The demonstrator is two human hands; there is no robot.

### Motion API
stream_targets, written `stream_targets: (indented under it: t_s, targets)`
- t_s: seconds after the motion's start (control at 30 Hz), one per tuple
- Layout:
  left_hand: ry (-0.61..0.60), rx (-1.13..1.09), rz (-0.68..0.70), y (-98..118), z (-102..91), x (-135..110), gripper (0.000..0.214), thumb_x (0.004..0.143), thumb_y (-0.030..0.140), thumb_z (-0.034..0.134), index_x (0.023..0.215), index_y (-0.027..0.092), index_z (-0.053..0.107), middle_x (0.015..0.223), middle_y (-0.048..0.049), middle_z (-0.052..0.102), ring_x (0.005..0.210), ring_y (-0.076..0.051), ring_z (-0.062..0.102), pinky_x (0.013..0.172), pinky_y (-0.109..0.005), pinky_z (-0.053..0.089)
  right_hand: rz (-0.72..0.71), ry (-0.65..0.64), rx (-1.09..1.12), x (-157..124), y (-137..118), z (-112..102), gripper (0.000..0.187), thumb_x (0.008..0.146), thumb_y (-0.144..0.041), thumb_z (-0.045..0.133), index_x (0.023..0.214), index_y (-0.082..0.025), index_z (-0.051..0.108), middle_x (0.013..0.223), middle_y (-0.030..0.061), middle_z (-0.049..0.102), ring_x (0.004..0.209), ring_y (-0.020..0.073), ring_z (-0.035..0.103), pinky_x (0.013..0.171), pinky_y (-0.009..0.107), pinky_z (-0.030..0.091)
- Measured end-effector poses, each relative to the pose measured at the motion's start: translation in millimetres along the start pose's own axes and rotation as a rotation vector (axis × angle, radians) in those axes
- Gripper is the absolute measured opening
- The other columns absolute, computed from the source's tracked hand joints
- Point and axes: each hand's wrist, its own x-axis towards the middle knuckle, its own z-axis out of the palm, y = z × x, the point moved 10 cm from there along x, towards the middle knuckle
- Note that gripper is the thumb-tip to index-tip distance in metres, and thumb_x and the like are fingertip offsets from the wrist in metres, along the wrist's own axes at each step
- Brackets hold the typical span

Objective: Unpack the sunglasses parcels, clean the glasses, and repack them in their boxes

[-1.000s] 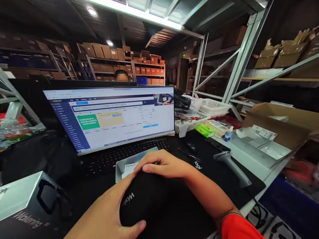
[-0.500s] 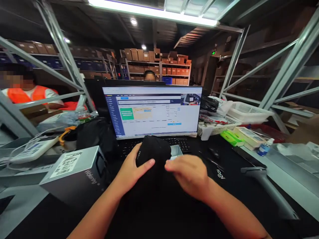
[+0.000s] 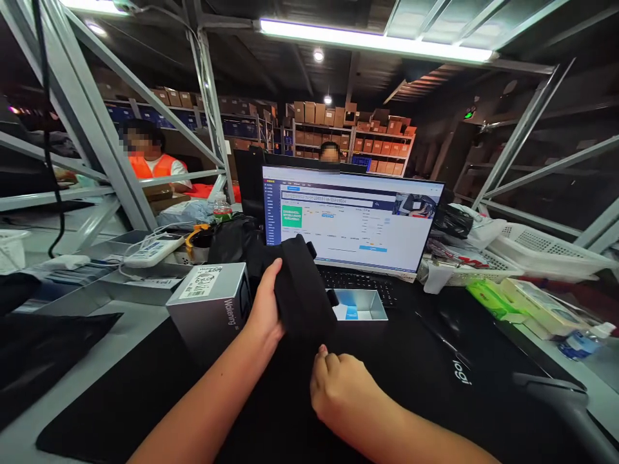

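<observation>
My left hand [image 3: 265, 303] is wrapped round a black, soft-looking padded item [image 3: 307, 290], holding it tilted above the desk mat. Small dark tabs stick out from the item's right side; its exact kind is not clear. My right hand [image 3: 341, 390] is curled closed just below the item's lower end. Whatever lies in those fingers, if anything, is hidden against the black. Left of my left hand stands a grey box [image 3: 207, 316] with "Wakening" on its side and a label on top. Beyond the item lies an open light-coloured box [image 3: 374, 306] with a blue-and-white piece inside.
A monitor [image 3: 348, 219] and a keyboard [image 3: 358, 283] stand ahead. At the right are a grey handheld scanner [image 3: 556, 393], a spray bottle [image 3: 585, 341], a green packet [image 3: 493, 299] and white baskets [image 3: 546, 248]. A person in an orange vest [image 3: 152, 167] sits at far left.
The view has turned left, so the scene sits farther right. My left hand has tipped the padded item over, baring more of the open box. My right hand has moved lower, nearer my body.
</observation>
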Motion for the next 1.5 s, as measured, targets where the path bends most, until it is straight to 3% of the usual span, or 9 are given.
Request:
stream_targets:
  t_s: [0.23, 0.33, 0.43, 0.57, 0.83, 1.1, 1.2, 1.33, 1.5]
  targets:
    - [-0.054, -0.006, 0.006, -17, 5.6, 7, 0.033, 0.09, 0.036, 0.063, 0.113, 0.014, 0.072, 0.104, -0.0112, 0.078, 0.086, -0.024, 0.075, 0.084, -0.037, 0.061, 0.182, -0.175, 0.46, -18, 68, 10, 0.021, 0.082, -0.001, 0.065, 0.097, -0.011, 0.076, 0.091, 0.013, 0.079, 0.066, 0.0213, 0.073, 0.054, 0.03, 0.057]
    - [-0.082, 0.015, 0.05, -25, 6.6, 8, 0.034, 0.088, 0.031, 0.065, 0.119, 0.016, 0.069, 0.108, -0.0097, 0.077, 0.092, -0.023, 0.074, 0.089, -0.035, 0.059, 0.442, 0.001, 0.924, -34, 124, -20, 0.027, 0.097, -0.013, 0.056, 0.116, -0.022, 0.073, 0.108, 0.0071, 0.079, 0.093, 0.0194, 0.076, 0.081, 0.03, 0.062]
    - [-0.113, 0.037, 0.126, -31, 7.4, 3, 0.046, 0.078, 0.027, 0.078, 0.122, 0.023, 0.065, 0.107, -0.0032, 0.076, 0.1, -0.022, 0.073, 0.096, -0.033, 0.056, 0.505, 0.141, 1.208, -38, 144, -30, 0.038, 0.103, -0.018, 0.046, 0.134, -0.03, 0.064, 0.132, 0.0046, 0.071, 0.12, 0.0195, 0.067, 0.103, 0.039, 0.056]
    - [-0.271, 0.101, 0.163, -45, 19.6, -13, 0.062, 0.069, 0.022, 0.085, 0.126, 0.027, 0.062, 0.114, -0.0034, 0.075, 0.114, -0.026, 0.068, 0.104, -0.039, 0.051, 0.552, 0.136, 1.109, -36, 149, -8, 0.047, 0.103, -0.017, 0.039, 0.148, -0.027, 0.05, 0.153, 0.0087, 0.053, 0.143, 0.0222, 0.047, 0.119, 0.051, 0.04]
    - [-0.381, 0.2, -0.035, -109, 22.6, -51, 0.058, 0.051, 0.004, 0.086, 0.105, 0.021, 0.073, 0.109, -0.0091, 0.077, 0.124, -0.037, 0.062, 0.109, -0.049, 0.046, 0.876, 0.069, 0.78, -64, 187, 22, 0.085, 0.067, -0.039, 0.087, 0.138, -0.017, 0.046, 0.14, 0.0182, 0.044, 0.133, 0.0371, 0.042, 0.111, 0.056, 0.041]
    - [-0.376, 0.192, -0.125, -121, 28.7, -70, 0.051, 0.065, 0.019, 0.087, 0.113, 0.025, 0.07, 0.105, -0.0079, 0.078, 0.12, -0.034, 0.066, 0.108, -0.051, 0.048, 0.72, 0.008, 0.979, -64, 183, 17, 0.031, 0.074, -0.009, 0.064, 0.1, -0.022, 0.053, 0.109, 0.0064, 0.055, 0.104, 0.0239, 0.052, 0.092, 0.039, 0.047]
    - [-0.319, 0.182, -0.115, -114, 15.5, -71, 0.039, 0.067, 0.02, 0.086, 0.104, 0.024, 0.072, 0.085, -0.0057, 0.078, 0.114, -0.033, 0.069, 0.106, -0.049, 0.05, 0.617, -0.026, 1.046, -56, 162, 7, 0.026, 0.071, -0.006, 0.057, 0.089, -0.023, 0.049, 0.122, 0.0081, 0.053, 0.114, 0.025, 0.05, 0.095, 0.038, 0.043]
    - [-0.222, 0.176, -0.064, -106, -12.5, -76, 0.054, 0.056, 0.012, 0.09, 0.105, 0.024, 0.073, 0.069, -0.002, 0.074, 0.104, -0.033, 0.072, 0.102, -0.048, 0.053, 0.621, -0.082, 1.062, -47, 142, 4, 0.028, 0.065, -0.007, 0.056, 0.076, -0.024, 0.037, 0.086, -0.0005, 0.053, 0.08, 0.0182, 0.051, 0.066, 0.029, 0.037]
    - [-0.125, 0.116, -0.136, -109, -51.5, -92, 0.054, 0.062, 0.018, 0.088, 0.112, 0.023, 0.07, 0.083, -0.0044, 0.078, 0.103, -0.033, 0.073, 0.099, -0.051, 0.054, 0.74, -0.035, 1.266, -47, 142, 6, 0.048, 0.063, -0.011, 0.061, 0.107, -0.025, 0.047, 0.095, -0.0015, 0.057, 0.079, 0.017, 0.054, 0.066, 0.028, 0.041]
